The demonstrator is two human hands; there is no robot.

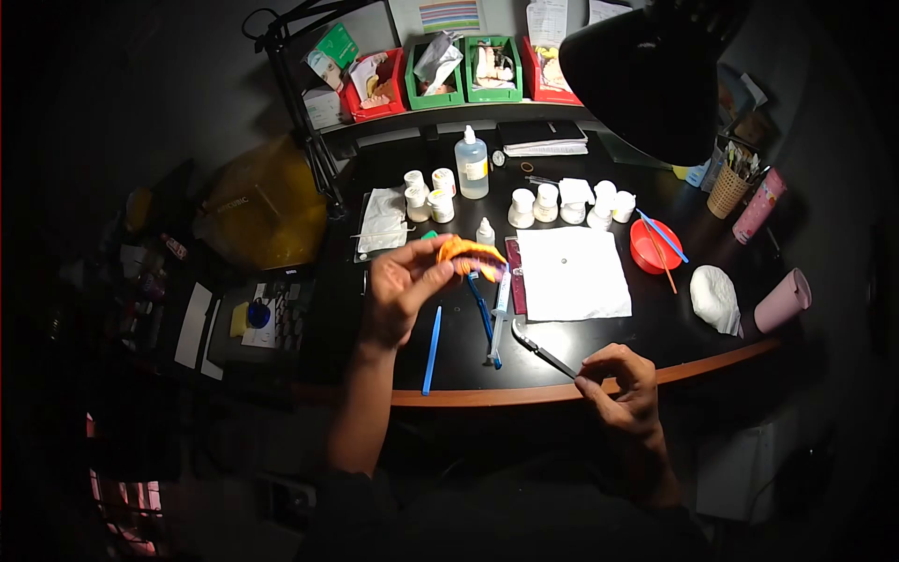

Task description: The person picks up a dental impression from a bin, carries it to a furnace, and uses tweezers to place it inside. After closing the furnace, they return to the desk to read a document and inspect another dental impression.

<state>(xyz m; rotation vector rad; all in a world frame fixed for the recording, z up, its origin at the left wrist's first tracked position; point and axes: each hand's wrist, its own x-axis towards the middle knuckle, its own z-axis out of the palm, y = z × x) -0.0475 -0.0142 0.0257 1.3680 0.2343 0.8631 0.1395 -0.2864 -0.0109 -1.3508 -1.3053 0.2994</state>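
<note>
In the head view, my left hand [401, 286] pinches an orange dental impression [461, 251] with purple on its inner side, held up over the table. My right hand [623, 386] grips the end of a slim dark-handled tool [552, 360] between thumb and fingers, near the front edge. Its shiny, curved tip points up and left toward the impression, apart from it. Below the impression lie a clear syringe [500, 309] and a blue toothbrush-like stick [483, 314]. A light blue stick [433, 351] lies closer to my left forearm.
White paper towel [576, 276] lies right of centre with a small dark spot on it. Behind stand white jars [546, 202] and a clear bottle [474, 167]. Rightward are a red bowl [646, 253] and pink cup [783, 300]. A black lamp [646, 84] hangs overhead.
</note>
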